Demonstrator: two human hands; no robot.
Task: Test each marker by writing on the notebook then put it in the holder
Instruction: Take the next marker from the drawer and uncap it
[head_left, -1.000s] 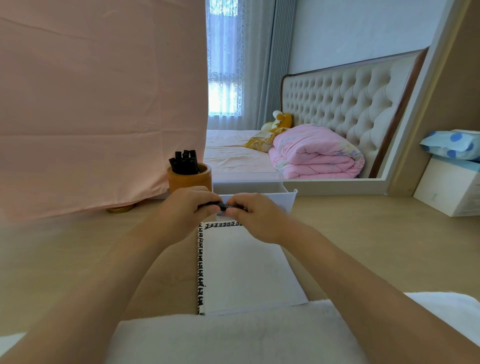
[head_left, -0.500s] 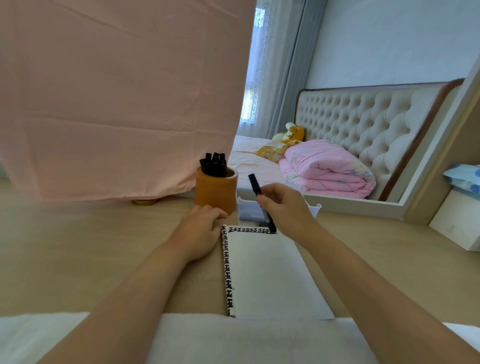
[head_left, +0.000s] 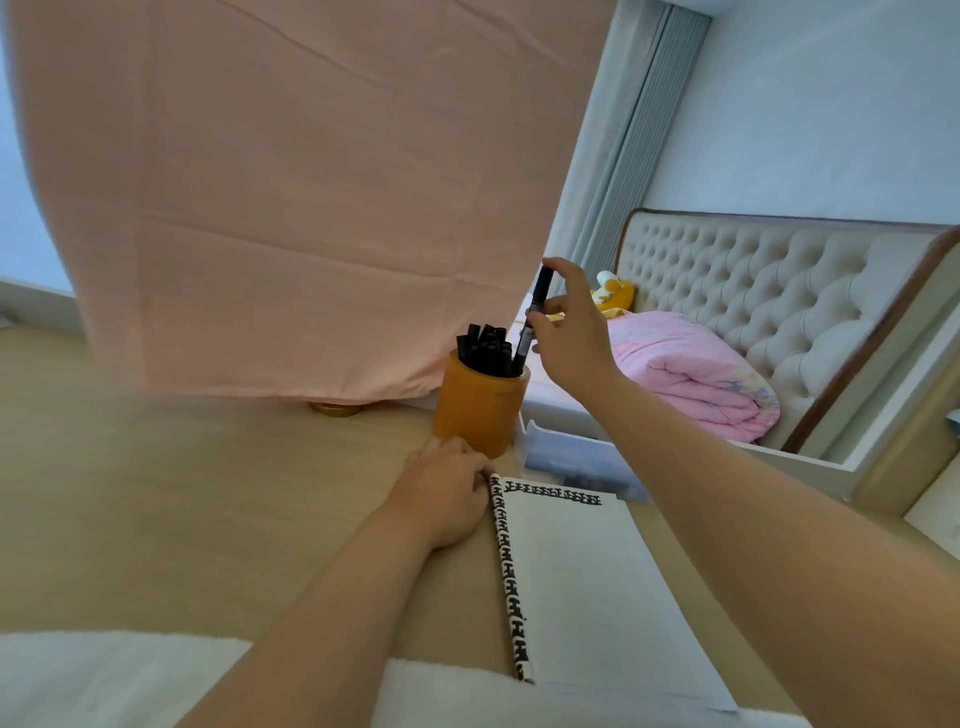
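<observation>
An orange cylindrical holder (head_left: 478, 410) stands on the wooden desk and has several black markers (head_left: 483, 348) upright in it. My right hand (head_left: 569, 332) pinches one black marker (head_left: 534, 319) near its top. The marker is almost upright and its lower end dips into the right side of the holder. A notebook (head_left: 576, 577) with a white page and a black patterned border lies open in front of me. My left hand (head_left: 447, 493) rests with curled fingers on the desk at the notebook's top left corner, just before the holder.
A pink cloth (head_left: 311, 197) hangs behind the holder. A clear plastic tray (head_left: 571, 457) sits behind the notebook. A mirror (head_left: 779, 338) at the right reflects a bed with a pink quilt. A white towel (head_left: 156, 680) lies along the desk's near edge.
My right hand has carried the marker up from above the notebook to the holder and turned it upright, its lower end now inside. My left hand let go and stays by the notebook corner.
</observation>
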